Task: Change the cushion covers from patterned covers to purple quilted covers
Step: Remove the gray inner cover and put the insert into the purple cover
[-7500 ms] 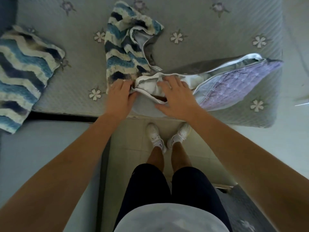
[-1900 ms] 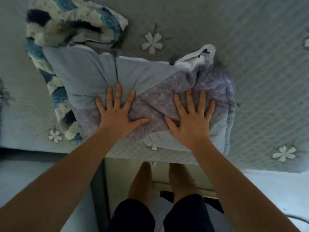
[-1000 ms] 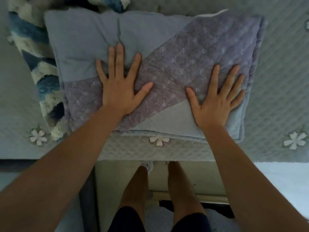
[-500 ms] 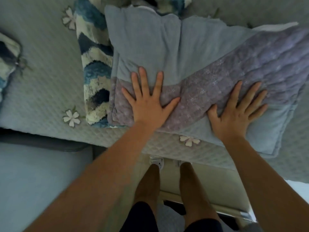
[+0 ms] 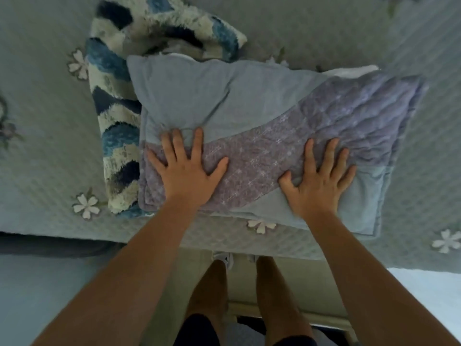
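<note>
A cushion in a purple quilted cover [image 5: 262, 136] with grey-blue panels lies flat on the seat, close to its front edge. My left hand [image 5: 185, 168] presses on its near left part with fingers spread. Flat on the near right part is my right hand [image 5: 319, 181], fingers spread too. A strip of white [image 5: 354, 71] shows at the cushion's far right edge. The empty patterned cover [image 5: 119, 78], blue, navy and cream zigzag, lies crumpled to the left and behind, partly under the cushion.
The seat wears a grey quilted spread [image 5: 42, 136] with white flower appliqués. Its front edge runs across below my hands. My legs and white shoes [image 5: 224, 258] stand on pale floor just in front. A blue-grey surface [image 5: 37, 295] fills the lower left.
The purple cushion went from bunched to smoothed flat. In the last half second both hands stayed pressed on it while the view shifted a little.
</note>
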Demonstrator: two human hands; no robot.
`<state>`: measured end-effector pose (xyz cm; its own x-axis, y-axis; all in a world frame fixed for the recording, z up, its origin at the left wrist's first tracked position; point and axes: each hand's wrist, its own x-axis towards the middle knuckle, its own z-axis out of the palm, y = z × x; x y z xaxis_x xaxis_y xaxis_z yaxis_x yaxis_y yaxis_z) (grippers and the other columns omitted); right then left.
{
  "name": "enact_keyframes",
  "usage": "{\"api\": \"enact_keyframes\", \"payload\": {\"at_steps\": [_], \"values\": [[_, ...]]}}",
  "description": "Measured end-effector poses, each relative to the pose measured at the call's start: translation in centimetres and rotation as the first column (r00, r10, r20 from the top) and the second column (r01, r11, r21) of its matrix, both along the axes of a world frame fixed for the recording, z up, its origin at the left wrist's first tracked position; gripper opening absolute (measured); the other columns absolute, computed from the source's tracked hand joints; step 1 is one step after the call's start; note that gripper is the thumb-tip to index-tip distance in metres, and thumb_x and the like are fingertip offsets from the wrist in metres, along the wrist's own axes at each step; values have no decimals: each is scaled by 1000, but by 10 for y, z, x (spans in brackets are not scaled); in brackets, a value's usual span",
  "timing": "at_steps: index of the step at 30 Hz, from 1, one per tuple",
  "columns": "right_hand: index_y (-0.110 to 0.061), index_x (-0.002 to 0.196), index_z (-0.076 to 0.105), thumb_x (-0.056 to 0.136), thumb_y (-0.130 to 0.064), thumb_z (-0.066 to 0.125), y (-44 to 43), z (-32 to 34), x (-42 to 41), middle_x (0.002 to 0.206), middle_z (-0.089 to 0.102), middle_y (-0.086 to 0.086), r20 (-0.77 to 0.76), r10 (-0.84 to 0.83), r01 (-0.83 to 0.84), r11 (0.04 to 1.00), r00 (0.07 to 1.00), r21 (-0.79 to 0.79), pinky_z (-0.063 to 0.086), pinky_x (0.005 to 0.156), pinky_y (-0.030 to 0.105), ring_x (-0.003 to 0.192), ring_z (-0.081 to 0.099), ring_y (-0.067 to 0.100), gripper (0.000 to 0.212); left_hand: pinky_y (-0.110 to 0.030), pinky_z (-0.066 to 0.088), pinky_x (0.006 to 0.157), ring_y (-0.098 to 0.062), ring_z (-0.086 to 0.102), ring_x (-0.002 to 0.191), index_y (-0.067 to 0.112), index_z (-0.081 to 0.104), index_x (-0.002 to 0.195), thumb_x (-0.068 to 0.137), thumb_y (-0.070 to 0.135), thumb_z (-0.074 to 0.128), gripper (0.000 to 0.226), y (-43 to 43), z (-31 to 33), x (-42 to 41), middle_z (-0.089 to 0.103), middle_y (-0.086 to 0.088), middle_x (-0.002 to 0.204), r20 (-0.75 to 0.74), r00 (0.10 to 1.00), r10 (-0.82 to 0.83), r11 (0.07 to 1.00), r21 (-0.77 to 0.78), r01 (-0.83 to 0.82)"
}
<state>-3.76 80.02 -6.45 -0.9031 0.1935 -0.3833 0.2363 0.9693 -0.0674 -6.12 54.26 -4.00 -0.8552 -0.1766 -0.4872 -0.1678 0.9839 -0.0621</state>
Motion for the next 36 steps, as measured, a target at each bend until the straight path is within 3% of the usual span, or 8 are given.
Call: {"api": "enact_keyframes", "payload": {"at_steps": [2, 6, 8, 11, 13, 15, 25, 36], "values": [[-40, 155, 13, 84, -70, 33, 3, 11, -16, 165, 1, 10, 37, -19, 21, 999, 999, -30, -1, 117, 63, 149, 1, 39, 80, -70, -1, 111, -39, 8, 146, 30, 27, 149, 86, 79, 7, 82, 6, 10, -27, 16, -19, 157, -7, 999, 45, 999, 21, -45], [-29, 119, 62, 96, -60, 28, 14, 47, -65, 139, 44, 13, -266, -172, 159, 985, 948, -70, 16, 114, 59, 128, 37, 36, 52, -61, 20, 111, -42, 36, 133, 12, 56, 121, 101, 55, 16, 62, 31, 40, -101, 41, -22, 143, -486, 873, 49, 992, 124, 13], [-26, 122, 60, 101, -54, 31, 23, 57, -101, 145, 41, 15, -403, -131, 123, 991, 906, -46, 17, 115, 54, 134, 36, 36, 46, -57, 21, 113, -41, 32, 138, 13, 48, 135, 104, 48, 25, 53, 55, 43, -139, 36, -23, 148, -563, 801, -205, 949, 87, 304], [-20, 152, 29, 101, -46, 39, 41, 51, -152, 162, 14, 18, -282, 154, -141, 988, 947, 64, 11, 118, 56, 150, 10, 38, 58, -59, 7, 116, -34, 16, 147, 15, 18, 153, 99, 60, 28, 71, 84, 18, -178, 22, -19, 157, -244, 829, -504, 839, 89, 537], [-19, 156, 16, 99, -48, 45, 55, 41, -172, 162, 17, 16, -66, 210, -210, 978, 976, 4, 6, 119, 58, 150, 10, 34, 71, -56, 10, 115, -32, 26, 142, 13, 17, 153, 93, 67, 35, 82, 88, -3, -186, 30, -17, 153, -108, 891, -441, 882, 132, 452], [-20, 152, 28, 96, -54, 47, 65, 32, -177, 152, 36, 16, -5, 182, -182, 983, 983, -32, 13, 117, 57, 144, 27, 32, 68, -48, 21, 110, -34, 39, 128, 11, 35, 144, 90, 68, 43, 79, 87, -11, -180, 45, -17, 138, -186, 906, -380, 902, 140, 407], [-22, 128, 59, 84, -51, 62, 48, 94, -63, 113, 60, 8, -432, 101, -111, 994, 896, 2, 28, 111, 50, 112, 52, 32, 53, -42, 36, 91, -31, 54, 93, 13, 62, 111, 89, 61, 56, 53, 81, 51, -73, 60, -12, 98, -703, 666, -248, 878, 128, 462], [-18, 112, 61, 77, -68, 58, 41, 228, 73, 118, 52, 13, -438, 157, -97, 983, 885, 157, 20, 107, 49, 116, 44, 33, 61, -43, 33, 84, -29, 53, 85, 22, 67, 98, 92, 47, 63, 25, 68, 164, 75, 59, -6, 87, -832, 537, -141, 861, 165, 480]]}}
